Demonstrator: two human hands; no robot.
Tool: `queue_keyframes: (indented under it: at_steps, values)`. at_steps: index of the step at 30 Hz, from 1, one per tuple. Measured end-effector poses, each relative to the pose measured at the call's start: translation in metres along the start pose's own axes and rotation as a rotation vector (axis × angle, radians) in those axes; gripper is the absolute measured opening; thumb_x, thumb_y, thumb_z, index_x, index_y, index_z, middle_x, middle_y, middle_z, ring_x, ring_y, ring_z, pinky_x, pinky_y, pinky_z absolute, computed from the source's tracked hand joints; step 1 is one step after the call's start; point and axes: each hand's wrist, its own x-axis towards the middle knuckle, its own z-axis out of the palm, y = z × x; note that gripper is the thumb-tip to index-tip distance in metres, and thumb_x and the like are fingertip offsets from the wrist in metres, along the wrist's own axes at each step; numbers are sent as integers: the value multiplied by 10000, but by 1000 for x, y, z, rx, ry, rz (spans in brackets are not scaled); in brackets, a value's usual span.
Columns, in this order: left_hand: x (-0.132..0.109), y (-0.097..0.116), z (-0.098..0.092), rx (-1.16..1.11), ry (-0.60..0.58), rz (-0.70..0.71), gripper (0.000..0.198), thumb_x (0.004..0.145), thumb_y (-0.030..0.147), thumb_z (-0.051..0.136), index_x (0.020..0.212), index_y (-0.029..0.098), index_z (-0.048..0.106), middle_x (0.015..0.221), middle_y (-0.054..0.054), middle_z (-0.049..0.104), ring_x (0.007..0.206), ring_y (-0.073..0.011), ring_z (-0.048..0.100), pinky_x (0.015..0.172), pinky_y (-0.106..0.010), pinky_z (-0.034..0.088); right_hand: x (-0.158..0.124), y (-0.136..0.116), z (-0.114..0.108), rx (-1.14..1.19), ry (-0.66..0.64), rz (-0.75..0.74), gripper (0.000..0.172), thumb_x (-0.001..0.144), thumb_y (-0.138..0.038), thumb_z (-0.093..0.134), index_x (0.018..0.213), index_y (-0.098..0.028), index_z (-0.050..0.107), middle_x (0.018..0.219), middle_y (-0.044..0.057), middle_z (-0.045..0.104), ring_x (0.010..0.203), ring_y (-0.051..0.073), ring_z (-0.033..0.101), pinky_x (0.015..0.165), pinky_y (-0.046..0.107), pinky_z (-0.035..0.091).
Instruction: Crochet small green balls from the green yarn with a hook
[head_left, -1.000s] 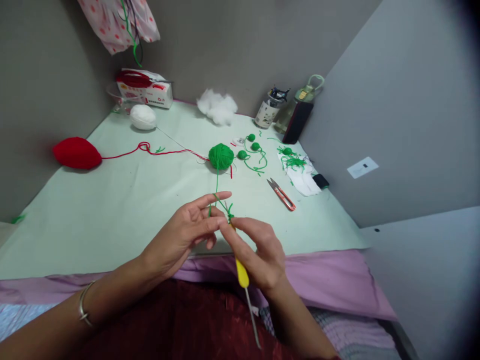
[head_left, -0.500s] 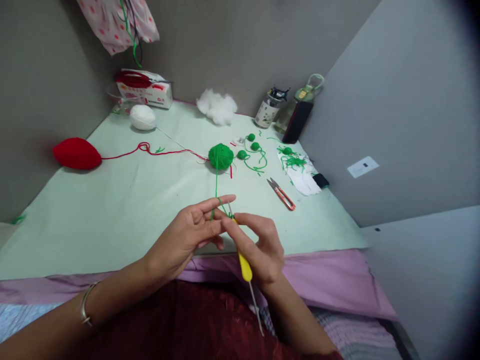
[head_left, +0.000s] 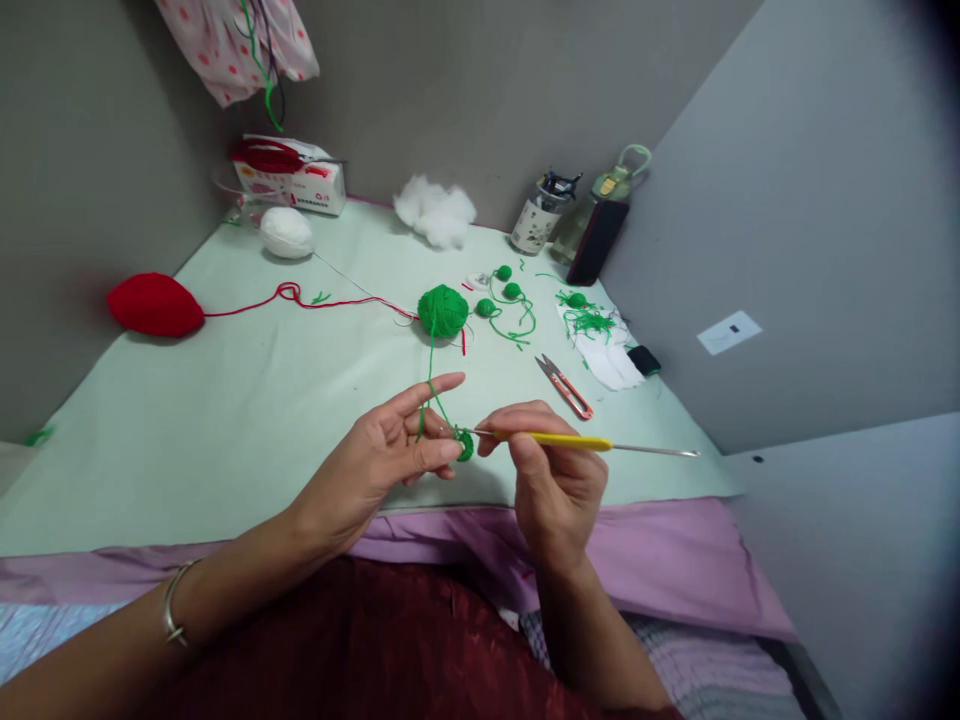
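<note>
My left hand [head_left: 382, 458] pinches a small green crochet piece [head_left: 465, 447] between thumb and fingers, with the green strand running over its raised forefinger to the green yarn ball [head_left: 442, 310] on the pale green table [head_left: 225, 400]. My right hand [head_left: 551, 470] grips a yellow-handled crochet hook [head_left: 570, 441], lying level, its tip in the green piece and its metal tail pointing right.
A red yarn ball [head_left: 154, 304] and a white yarn ball [head_left: 286, 232] lie at the left. Red-handled snips [head_left: 564, 386], small green balls [head_left: 499, 293], green scraps on white cloth [head_left: 600, 345], white stuffing [head_left: 435, 210], a jar [head_left: 538, 218], a bottle [head_left: 600, 215] and a tissue box [head_left: 292, 180] stand farther back.
My right hand has swung the hook from pointing down toward my lap to lying level, tail to the right. The left hand has kept its hold on the green piece.
</note>
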Motion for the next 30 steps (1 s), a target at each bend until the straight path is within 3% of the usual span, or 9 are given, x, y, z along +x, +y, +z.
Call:
queue_keyframes:
  at_steps: [5,9,13,19,24,26,30]
  values:
    - [1,2,-2,13,9,13,735,822,223,855,1498,242,566,791,49,650,731,-102,612,759,-251,503,-2,3,-2,2,-51,40,195,988,-165,634,1066,-262,785,921,19,739,831,159,674,741,329,559]
    - [2,6,-3,29,-41,12,872,828,188,841,1595,249,431,756,58,665,712,-104,629,760,-251,492,-2,5,-2,36,-93,85,201,950,-139,692,1061,-274,791,989,19,771,952,172,706,825,338,576]
    - [3,8,-6,37,-99,-9,964,810,158,851,1631,249,355,762,58,676,706,-92,616,735,-229,488,-1,4,-2,57,-124,127,195,952,-147,692,1040,-280,804,993,18,788,958,171,725,867,347,588]
    - [3,9,-9,90,-62,-9,810,833,211,841,1553,316,487,847,41,670,708,-90,633,544,-187,389,0,9,1,218,0,150,157,975,-187,666,998,-271,796,960,18,789,773,140,707,701,305,589]
    - [0,13,-4,65,-12,-2,697,838,286,838,1484,284,576,869,35,650,671,-91,614,616,-218,475,1,8,3,345,-1,224,160,1032,-238,577,1007,-252,734,943,19,797,706,131,719,667,297,610]
    - [0,12,-3,88,14,25,698,847,280,829,1493,270,565,873,34,652,679,-94,616,650,-226,493,-1,5,1,209,-7,150,186,1048,-220,533,1038,-252,716,953,25,792,716,134,722,679,307,620]
    - [-1,8,-1,123,70,128,772,842,228,834,1541,256,507,849,41,666,672,-89,589,718,-232,517,-12,1,-5,-377,-154,-144,272,994,-171,619,1206,-307,721,1079,45,782,935,192,744,814,365,641]
